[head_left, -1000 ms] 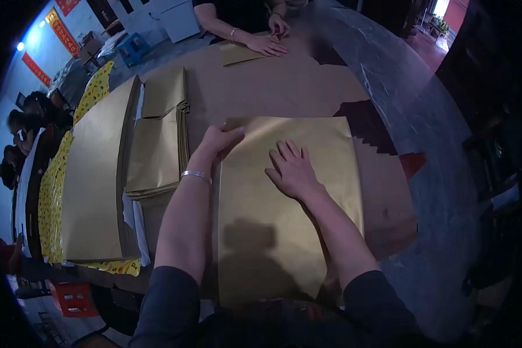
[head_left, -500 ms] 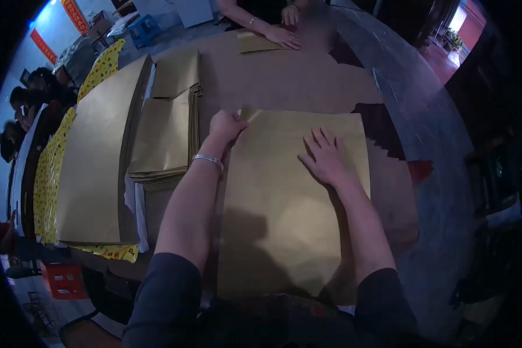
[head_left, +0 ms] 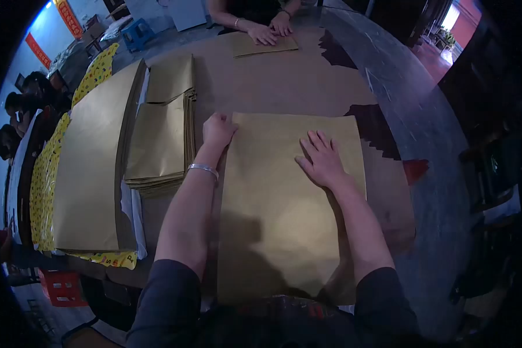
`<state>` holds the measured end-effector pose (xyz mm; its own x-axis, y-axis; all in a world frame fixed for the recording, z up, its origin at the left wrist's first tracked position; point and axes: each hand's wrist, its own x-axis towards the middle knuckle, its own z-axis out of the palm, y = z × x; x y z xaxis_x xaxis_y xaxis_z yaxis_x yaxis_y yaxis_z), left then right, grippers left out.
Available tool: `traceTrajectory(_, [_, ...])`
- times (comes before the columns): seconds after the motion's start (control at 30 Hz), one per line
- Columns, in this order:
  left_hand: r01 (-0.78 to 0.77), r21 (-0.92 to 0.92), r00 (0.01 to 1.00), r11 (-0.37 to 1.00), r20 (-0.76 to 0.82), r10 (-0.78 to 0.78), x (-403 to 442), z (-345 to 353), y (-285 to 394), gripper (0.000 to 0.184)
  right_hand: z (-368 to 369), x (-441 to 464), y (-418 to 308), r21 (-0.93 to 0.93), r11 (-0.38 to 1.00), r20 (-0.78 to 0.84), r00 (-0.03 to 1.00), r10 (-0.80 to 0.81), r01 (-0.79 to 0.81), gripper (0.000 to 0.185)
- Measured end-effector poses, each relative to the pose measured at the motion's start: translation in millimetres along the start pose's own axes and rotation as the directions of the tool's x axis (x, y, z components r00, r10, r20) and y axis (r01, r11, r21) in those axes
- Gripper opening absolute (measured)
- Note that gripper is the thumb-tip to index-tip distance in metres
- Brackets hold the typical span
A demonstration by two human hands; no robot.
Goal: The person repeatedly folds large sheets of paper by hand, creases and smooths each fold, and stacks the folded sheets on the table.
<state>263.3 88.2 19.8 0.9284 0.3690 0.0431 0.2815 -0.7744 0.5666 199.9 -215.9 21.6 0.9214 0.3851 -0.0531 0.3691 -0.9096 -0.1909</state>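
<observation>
A large gold-brown paper sheet (head_left: 284, 209) lies on the table in front of me. My left hand (head_left: 219, 129), with a silver bangle at the wrist, is at the sheet's far left corner, its fingers closed; whether they pinch the paper's edge is too small to tell. Flat on the upper right part of the sheet rests my right hand (head_left: 322, 159), fingers spread. To the left stand a stack of folded gold paper (head_left: 156, 142) and a taller stack of large gold sheets (head_left: 95, 168).
Across the table, a co-worker's hands (head_left: 269, 32) press on a smaller folded gold paper (head_left: 284, 47). A yellow patterned cloth (head_left: 46, 191) sticks out beneath the left stack. Dark torn patches (head_left: 372, 127) mark the table's right side. Several people sit at the far left.
The sheet's far left corner, earlier lifted and curled at my left hand, now lies flat. My right hand has shifted right over the sheet. The co-worker's hands have come together on their paper.
</observation>
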Motion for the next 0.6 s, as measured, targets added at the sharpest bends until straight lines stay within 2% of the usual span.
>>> traceTrajectory(0.1, [-0.014,-0.010,1.000,1.000,0.004,0.014,2.5,2.4,-3.6,0.043,1.6,0.1,0.8,0.026,1.000,-0.006,1.000,-0.003,0.003,0.062])
traceTrajectory(0.17, [-0.051,-0.082,0.999,0.995,-0.012,0.050,5.1,8.8,-11.7,0.038,-0.4,0.1,-0.5,0.037,0.999,-0.012,1.000,0.005,-0.004,0.063])
traceTrajectory(0.2, [-0.072,0.021,0.993,0.997,-0.096,0.073,-4.9,6.3,-2.5,0.031,1.5,1.0,-0.3,0.019,1.000,-0.018,1.000,-0.002,0.002,0.063])
traceTrajectory(0.23, [-0.083,0.020,0.992,0.996,-0.090,0.084,-15.2,3.4,-0.8,0.031,2.2,1.2,0.3,0.001,1.000,-0.026,1.000,-0.003,0.003,0.063])
traceTrajectory(0.3, [-0.399,0.082,0.901,0.913,-0.151,0.407,-39.2,8.2,12.2,0.028,0.3,1.1,-0.1,-0.004,1.000,-0.005,1.000,0.005,-0.005,0.063])
traceTrajectory(0.33, [-0.435,0.063,0.889,0.898,-0.130,0.440,-50.3,14.3,21.0,0.028,3.5,1.1,0.9,-0.009,1.000,-0.047,0.999,-0.026,0.026,0.063])
traceTrajectory(0.4, [-0.539,-0.116,0.818,0.834,0.165,0.551,-72.3,23.7,30.9,0.035,2.1,0.1,0.7,-0.006,1.000,-0.028,1.000,-0.013,0.013,0.062])
traceTrajectory(0.43, [-0.563,-0.131,0.795,0.816,0.183,0.578,-81.3,30.9,33.8,0.035,5.4,0.5,3.4,0.014,0.999,-0.068,0.997,-0.039,0.041,0.062])
traceTrajectory(0.5, [-0.695,0.212,0.717,0.687,0.137,0.684,-93.6,42.8,37.4,0.048,7.0,0.7,10.0,0.027,0.999,-0.084,0.996,-0.032,0.035,0.062])
traceTrajectory(0.53, [-0.660,0.127,0.745,0.740,0.240,0.623,-86.2,45.0,35.1,0.056,2.7,1.5,11.8,0.035,0.997,-0.094,0.994,-0.062,0.065,0.063])
traceTrajectory(0.57, [-0.677,0.120,0.729,0.726,0.251,0.637,-85.1,48.8,32.7,0.056,-4.0,3.4,14.2,0.008,1.000,-0.030,0.999,-0.017,0.017,0.064])
traceTrajectory(0.6, [-0.669,0.153,0.738,0.728,0.258,0.624,-88.0,45.3,34.9,0.057,-4.4,5.7,21.3,0.010,1.000,-0.036,0.999,0.000,0.001,0.064])
